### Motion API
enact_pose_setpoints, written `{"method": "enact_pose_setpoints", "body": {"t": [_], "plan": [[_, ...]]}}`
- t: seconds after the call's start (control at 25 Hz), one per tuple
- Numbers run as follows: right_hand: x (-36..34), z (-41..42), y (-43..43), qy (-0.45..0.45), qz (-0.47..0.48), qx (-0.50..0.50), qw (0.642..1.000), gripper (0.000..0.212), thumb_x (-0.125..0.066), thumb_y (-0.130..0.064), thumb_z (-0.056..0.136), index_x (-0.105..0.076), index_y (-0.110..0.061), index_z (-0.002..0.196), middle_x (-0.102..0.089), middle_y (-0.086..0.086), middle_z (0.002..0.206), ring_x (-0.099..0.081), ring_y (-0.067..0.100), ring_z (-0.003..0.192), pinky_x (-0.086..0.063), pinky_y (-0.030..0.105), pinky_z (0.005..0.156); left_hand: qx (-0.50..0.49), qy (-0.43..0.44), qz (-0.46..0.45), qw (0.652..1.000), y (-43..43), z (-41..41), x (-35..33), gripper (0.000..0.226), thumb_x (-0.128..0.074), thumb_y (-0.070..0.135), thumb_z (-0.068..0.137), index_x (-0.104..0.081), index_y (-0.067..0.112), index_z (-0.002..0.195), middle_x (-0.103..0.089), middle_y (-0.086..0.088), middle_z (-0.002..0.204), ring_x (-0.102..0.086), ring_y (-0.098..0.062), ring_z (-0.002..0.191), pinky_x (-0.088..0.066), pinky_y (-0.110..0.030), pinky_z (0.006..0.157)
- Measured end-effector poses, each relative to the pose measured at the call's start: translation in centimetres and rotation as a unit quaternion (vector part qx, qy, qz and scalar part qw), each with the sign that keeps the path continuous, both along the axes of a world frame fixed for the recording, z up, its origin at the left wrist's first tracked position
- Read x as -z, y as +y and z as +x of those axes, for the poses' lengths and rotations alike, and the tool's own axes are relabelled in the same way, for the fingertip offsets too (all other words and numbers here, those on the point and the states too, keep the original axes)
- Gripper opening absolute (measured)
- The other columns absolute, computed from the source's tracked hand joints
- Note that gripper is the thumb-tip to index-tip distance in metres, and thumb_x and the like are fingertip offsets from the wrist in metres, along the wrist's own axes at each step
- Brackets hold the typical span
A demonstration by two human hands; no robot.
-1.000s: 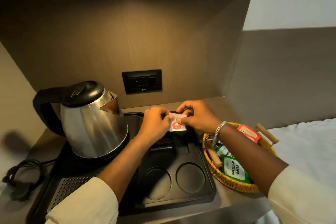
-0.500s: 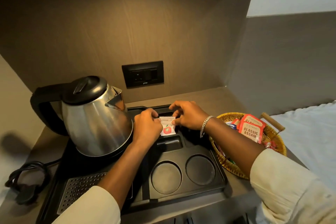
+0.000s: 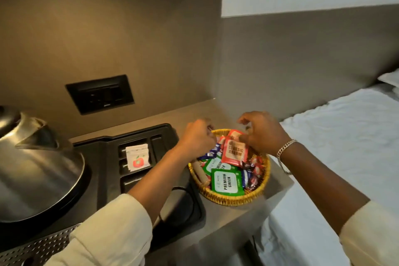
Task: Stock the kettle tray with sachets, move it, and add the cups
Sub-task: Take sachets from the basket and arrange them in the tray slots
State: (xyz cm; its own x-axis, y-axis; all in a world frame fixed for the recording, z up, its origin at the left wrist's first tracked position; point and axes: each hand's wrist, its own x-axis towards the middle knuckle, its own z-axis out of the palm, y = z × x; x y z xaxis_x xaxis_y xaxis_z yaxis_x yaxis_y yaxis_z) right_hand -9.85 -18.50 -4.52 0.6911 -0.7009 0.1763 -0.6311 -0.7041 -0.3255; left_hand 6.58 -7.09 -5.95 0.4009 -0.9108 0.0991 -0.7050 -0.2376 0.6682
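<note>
The black kettle tray [image 3: 108, 149] lies on the counter with the steel kettle [image 3: 36, 168] on its left part. Small white sachets with a red apple print [image 3: 138, 156] lie in a rear slot of the tray. To its right a woven basket [image 3: 235, 200] holds red Classic Assam sachets [image 3: 234, 152], green Premium Green sachets [image 3: 226, 182] and wrapped sweets. My left hand [image 3: 197, 138] hovers curled over the basket's back left rim; what it holds is hidden. My right hand [image 3: 263, 133] pinches the top edge of the red sachets. No cups are in view.
A black wall socket [image 3: 100, 94] sits behind the tray. A bed with white linen [image 3: 336, 136] runs along the counter's right edge. The tray's round cup recesses [image 3: 181, 205] lie under my left forearm. Walls close in at the back and right.
Both hands let go of the white apple sachet, which now lies in the tray slot, and moved right to the basket. My view has swung right as well.
</note>
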Motion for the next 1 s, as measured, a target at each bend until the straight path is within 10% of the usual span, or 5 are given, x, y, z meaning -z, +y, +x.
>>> {"method": "enact_pose_setpoints", "body": {"t": [0.32, 0.48, 0.68, 1.0], "plan": [[2.5, -2.7, -2.0, 0.09, -0.067, -0.083, 0.99, 0.08, -0.067, -0.066, 0.061, -0.05, -0.025, 0.127, -0.058, -0.001, 0.128, -0.048, 0.023, 0.12, -0.036, 0.042, 0.101, 0.069, 0.031, 0.107, 0.991, -4.9, -4.0, 0.6, 0.071, -0.08, 0.005, 0.067, -0.051, 0.017, 0.132, -0.065, -0.006, 0.119, -0.064, -0.025, 0.103, -0.059, -0.036, 0.078], [4.1, -3.0, -2.3, 0.09, -0.068, -0.095, 0.989, 0.083, -0.07, -0.06, 0.065, -0.039, -0.028, 0.136, -0.05, 0.0, 0.139, -0.042, 0.023, 0.128, -0.031, 0.045, 0.108, 0.066, 0.065, 0.099, 0.991, -4.4, -4.6, 1.2, 0.071, -0.079, 0.002, 0.07, -0.05, 0.02, 0.132, -0.065, -0.006, 0.11, -0.069, -0.025, 0.09, -0.054, -0.027, 0.049], [4.2, -3.4, -1.6, -0.009, -0.063, -0.072, 0.995, 0.07, -0.066, -0.056, 0.075, -0.046, -0.026, 0.135, -0.047, 0.001, 0.144, -0.039, 0.021, 0.134, -0.032, 0.042, 0.11, 0.029, 0.13, -0.011, 0.991, -3.1, -4.0, 1.3, 0.031, -0.076, 0.007, 0.078, -0.067, 0.015, 0.107, -0.072, -0.007, 0.099, -0.07, -0.023, 0.087, -0.06, -0.042, 0.076], [1.5, 3.8, 3.3, -0.342, 0.344, -0.071, 0.872, 0.034, -0.07, -0.014, 0.085, -0.062, -0.007, 0.117, -0.075, 0.006, 0.095, -0.074, 0.015, 0.079, -0.059, 0.025, 0.065, -0.134, 0.415, -0.271, 0.858, 1.5, 0.2, -1.0, 0.005, -0.075, 0.008, 0.08, -0.071, 0.011, 0.081, -0.076, -0.006, 0.077, -0.074, -0.018, 0.07, -0.058, -0.029, 0.06]]}}
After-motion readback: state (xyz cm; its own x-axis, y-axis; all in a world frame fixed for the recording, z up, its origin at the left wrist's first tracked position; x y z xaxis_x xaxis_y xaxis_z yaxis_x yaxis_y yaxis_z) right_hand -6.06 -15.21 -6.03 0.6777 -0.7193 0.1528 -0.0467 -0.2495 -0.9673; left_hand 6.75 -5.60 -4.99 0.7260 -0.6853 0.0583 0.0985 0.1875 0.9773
